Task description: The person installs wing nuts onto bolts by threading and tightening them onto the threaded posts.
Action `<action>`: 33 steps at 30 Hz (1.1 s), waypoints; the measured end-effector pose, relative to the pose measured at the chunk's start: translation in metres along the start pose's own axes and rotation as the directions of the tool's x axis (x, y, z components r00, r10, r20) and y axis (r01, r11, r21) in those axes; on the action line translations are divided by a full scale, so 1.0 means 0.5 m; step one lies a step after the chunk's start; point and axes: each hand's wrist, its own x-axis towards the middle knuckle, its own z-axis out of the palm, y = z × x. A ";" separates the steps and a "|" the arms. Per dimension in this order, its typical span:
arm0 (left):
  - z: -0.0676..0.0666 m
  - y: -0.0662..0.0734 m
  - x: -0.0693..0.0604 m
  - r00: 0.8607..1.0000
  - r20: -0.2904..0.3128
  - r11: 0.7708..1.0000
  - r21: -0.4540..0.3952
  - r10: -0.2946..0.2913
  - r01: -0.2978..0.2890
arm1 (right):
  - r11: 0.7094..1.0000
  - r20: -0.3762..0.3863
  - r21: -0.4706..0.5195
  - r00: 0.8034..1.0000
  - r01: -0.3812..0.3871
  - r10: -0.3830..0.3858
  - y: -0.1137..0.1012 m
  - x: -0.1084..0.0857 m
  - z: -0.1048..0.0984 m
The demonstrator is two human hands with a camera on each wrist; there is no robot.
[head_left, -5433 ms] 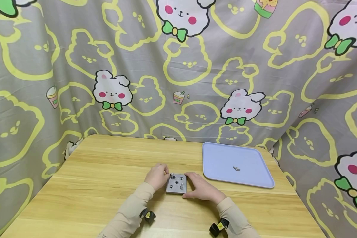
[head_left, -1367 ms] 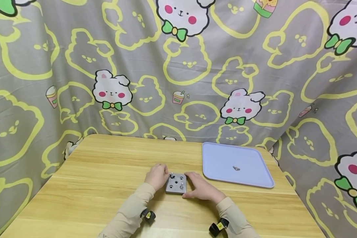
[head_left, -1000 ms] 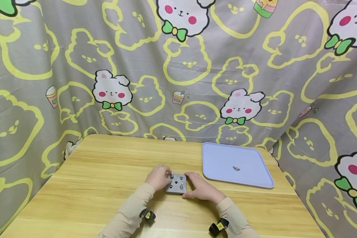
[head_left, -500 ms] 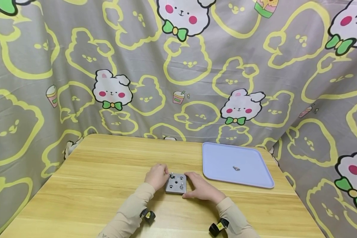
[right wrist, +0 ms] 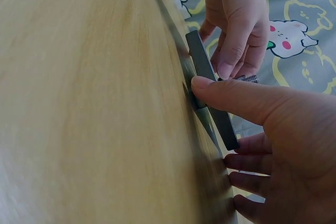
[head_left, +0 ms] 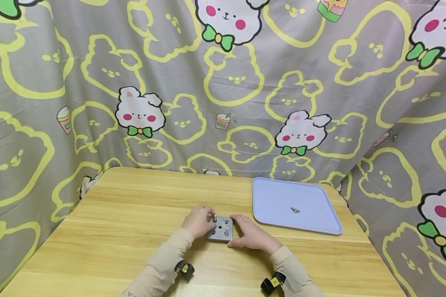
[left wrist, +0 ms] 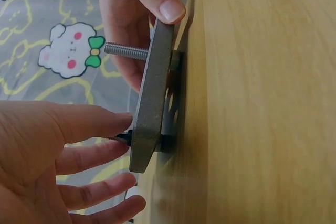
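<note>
A square grey metal plate [head_left: 221, 236] with several holes stands on the table, raised slightly on bolt heads underneath. Two threaded bolts point up through it. One bolt [head_left: 215, 218] is at the far-left corner, the other bolt [left wrist: 126, 51] at the near right. My left hand [head_left: 198, 222] has thumb and index finger around the far-left bolt, pinching a small black nut [left wrist: 124, 138] low against the plate; its exact shape is mostly hidden. My right hand [head_left: 253, 233] grips the plate's right side, thumb on the near edge and fingers at the far edge.
A pale blue tray [head_left: 275, 220] lies at the back right of the wooden table [head_left: 134, 206], with a few small metal pieces [head_left: 295, 210] on it. A patterned curtain [head_left: 193, 82] hangs behind the table.
My left thumb and fingers shift back and forth around the far-left bolt, now farther over the plate than half a second ago. Plate, right hand and tray pieces stay put.
</note>
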 end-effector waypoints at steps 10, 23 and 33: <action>0.001 0.001 0.000 1.000 -0.012 1.000 0.020 0.022 -0.022 | 1.000 -0.003 -0.014 1.000 0.004 -0.004 0.004 0.002 0.002; 0.001 -0.001 0.000 1.000 0.005 0.999 0.019 0.025 -0.026 | 1.000 -0.001 -0.003 1.000 -0.002 0.002 -0.002 -0.002 0.000; -0.027 -0.040 0.012 0.987 0.135 0.995 -0.053 0.085 -0.079 | 1.000 -0.002 -0.009 1.000 -0.008 0.008 -0.002 -0.003 0.001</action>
